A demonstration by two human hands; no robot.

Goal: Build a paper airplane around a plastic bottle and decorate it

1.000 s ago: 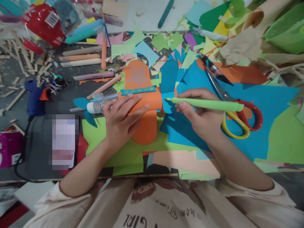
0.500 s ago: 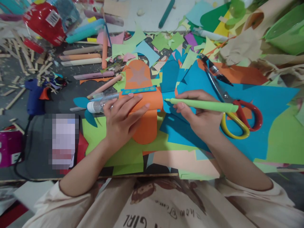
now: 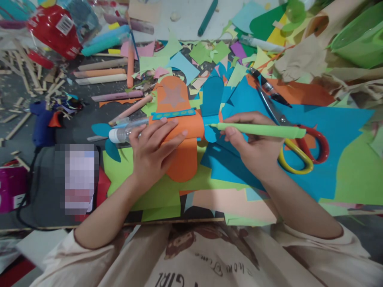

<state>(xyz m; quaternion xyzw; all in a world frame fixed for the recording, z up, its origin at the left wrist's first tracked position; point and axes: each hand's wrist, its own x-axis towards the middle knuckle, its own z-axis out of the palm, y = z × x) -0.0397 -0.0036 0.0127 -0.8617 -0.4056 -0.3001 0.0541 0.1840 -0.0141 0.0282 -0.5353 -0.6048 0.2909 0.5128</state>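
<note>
A plastic bottle point(image 3: 122, 134) lies on its side, wrapped in orange paper point(image 3: 196, 125) with rounded orange flaps like wings. My left hand point(image 3: 155, 145) rests palm down across the wrap, fingers spread. A light green felt-tip pen point(image 3: 263, 130) is gripped between the thumb and fingers of my right hand point(image 3: 255, 143). Its thin tip points left at the blue paper piece point(image 3: 212, 129) on the wrap's right end; whether it touches cannot be told. Below the wrist of my right hand lies a blue sheet point(image 3: 323, 179). Two blue leaf-shaped pieces point(image 3: 113, 149) sit by the bottle cap.
Scissors point(image 3: 296, 155) with red and yellow handles lie right of my right hand. A blue glue gun point(image 3: 43, 123), a phone point(image 3: 79, 177) and wooden sticks point(image 3: 25, 67) are on the left. Paper scraps point(image 3: 182, 65) and several pens point(image 3: 103, 73) cover the back. A green basket point(image 3: 359, 44) stands far right.
The pen's rear end has shifted slightly right and up in my right hand, and its tip shows more thinly. My left hand stays on the orange wrap. The view has shifted slightly.
</note>
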